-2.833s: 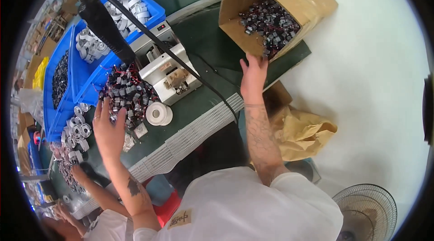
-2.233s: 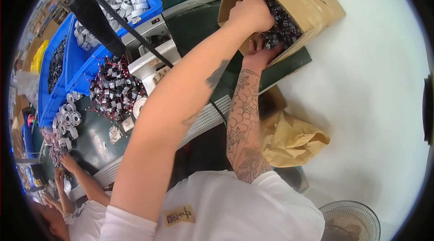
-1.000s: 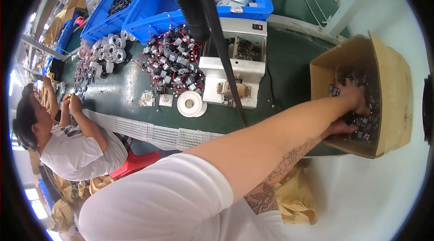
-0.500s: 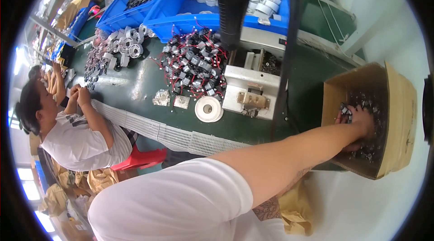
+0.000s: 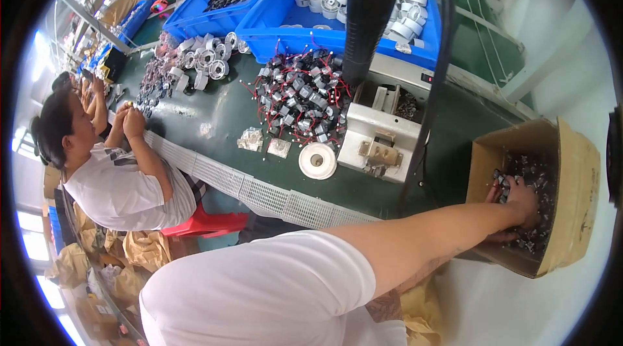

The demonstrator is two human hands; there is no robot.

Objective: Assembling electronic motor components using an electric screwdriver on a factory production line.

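Note:
My left arm stretches across to the right, and my left hand (image 5: pixel 523 202) is down inside a cardboard box (image 5: pixel 574 203). Its fingers curl round a clump of small grey and black parts (image 5: pixel 501 181). Below the left wrist, a bit of my right hand (image 5: pixel 503 237) shows in the same box. The rest of that hand is hidden by the left arm and the box wall, so its fingers do not show. More small dark parts (image 5: pixel 533 239) lie loose in the box around both hands.
A metal bench machine (image 5: pixel 379 132) stands on the green table beside a heap of small motors with red wires (image 5: pixel 302 96) and a white reel (image 5: pixel 317 160). Blue bins (image 5: pixel 276 41) stand behind. A co-worker (image 5: pixel 123 184) sits at the left. A dark post (image 5: pixel 371 15) crosses the view.
The view has shifted, so the table and bins appear further right and the box lower. My left hand stays in the box, its fingers more closed round the parts.

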